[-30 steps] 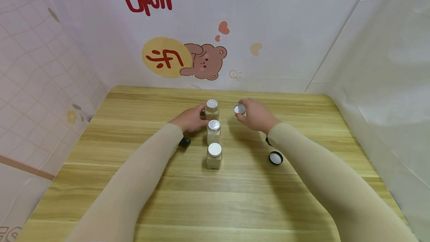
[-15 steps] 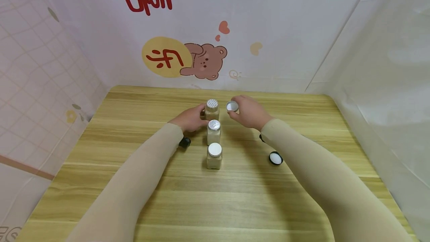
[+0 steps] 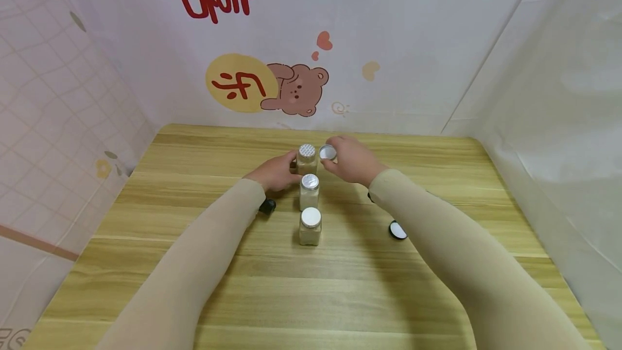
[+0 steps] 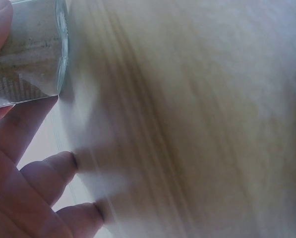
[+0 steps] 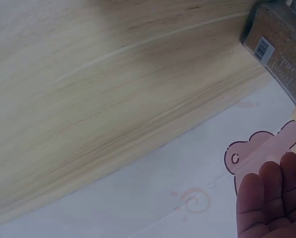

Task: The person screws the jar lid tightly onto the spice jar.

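Note:
Three square glass jars with pale tops stand in a row down the middle of the table. The far jar (image 3: 306, 164) has a patterned white top, and my left hand (image 3: 276, 173) holds it from the left, thumb and fingers on its sides. In the left wrist view, this glass jar (image 4: 29, 54) shows brownish contents. My right hand (image 3: 358, 161) pinches a silver lid (image 3: 328, 153), its pale inside showing, just right of the far jar and apart from it. Nearer stand a foil-topped middle jar (image 3: 309, 197) and a white-topped front jar (image 3: 310, 232).
A black-rimmed lid (image 3: 398, 229) lies on the wooden table (image 3: 311, 296), partly under the right forearm. Black gear (image 3: 267, 206) shows below the left wrist. A printed white curtain (image 3: 413, 42) rises behind the table's far edge.
My right hand has moved left with the silver lid, bringing it closer to the far jar. The left hand and the three jars have stayed in place.

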The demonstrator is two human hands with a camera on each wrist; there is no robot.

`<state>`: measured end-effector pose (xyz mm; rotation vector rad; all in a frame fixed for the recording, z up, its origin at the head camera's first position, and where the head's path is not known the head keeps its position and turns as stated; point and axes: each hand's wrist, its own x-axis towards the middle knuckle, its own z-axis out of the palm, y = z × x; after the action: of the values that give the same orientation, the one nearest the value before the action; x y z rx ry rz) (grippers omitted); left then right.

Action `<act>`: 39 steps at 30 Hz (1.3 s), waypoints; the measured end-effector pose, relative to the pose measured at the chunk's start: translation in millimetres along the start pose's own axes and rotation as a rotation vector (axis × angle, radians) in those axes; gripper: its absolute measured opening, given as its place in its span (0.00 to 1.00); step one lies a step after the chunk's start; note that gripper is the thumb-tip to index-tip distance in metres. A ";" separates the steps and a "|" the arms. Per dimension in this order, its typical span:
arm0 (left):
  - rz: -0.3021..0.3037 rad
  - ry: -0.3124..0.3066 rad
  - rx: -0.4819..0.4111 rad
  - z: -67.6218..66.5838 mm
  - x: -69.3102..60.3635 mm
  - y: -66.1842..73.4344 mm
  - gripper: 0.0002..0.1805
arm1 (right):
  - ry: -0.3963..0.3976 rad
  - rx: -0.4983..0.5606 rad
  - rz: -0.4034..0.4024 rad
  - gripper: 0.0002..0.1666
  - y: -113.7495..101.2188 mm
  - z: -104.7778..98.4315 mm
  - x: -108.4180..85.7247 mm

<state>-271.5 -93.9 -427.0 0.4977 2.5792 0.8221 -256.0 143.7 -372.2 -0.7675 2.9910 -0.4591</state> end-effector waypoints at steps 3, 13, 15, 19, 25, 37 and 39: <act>0.002 -0.002 0.003 0.2 0.0 -0.6 0.43 | 0.003 -0.007 -0.011 0.30 -2.1 0.7 2.0; 0.001 -0.001 -0.002 0.3 0.7 -1.0 0.42 | 0.004 0.000 -0.017 0.29 -7.5 -0.6 3.3; 0.002 0.000 -0.001 0.3 0.6 -1.3 0.42 | 0.004 -0.001 -0.017 0.29 -7.7 -0.7 3.5; 0.009 0.001 -0.003 0.7 0.7 -1.8 0.43 | 0.004 0.004 -0.016 0.28 -7.8 -0.8 3.7; 0.009 0.001 -0.001 0.9 0.6 -1.5 0.43 | 0.008 0.024 -0.008 0.29 -6.6 0.1 4.3; -0.007 -0.001 0.015 1.1 0.9 -0.6 0.44 | 0.046 0.067 -0.014 0.28 -8.6 -0.7 3.0; -0.012 0.003 0.022 1.1 0.7 -0.8 0.44 | 0.045 0.076 -0.011 0.29 -9.7 -1.2 2.9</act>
<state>-271.7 -93.6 -428.6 0.4873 2.5936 0.7920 -254.2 134.6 -368.1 -0.7774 2.9920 -0.5949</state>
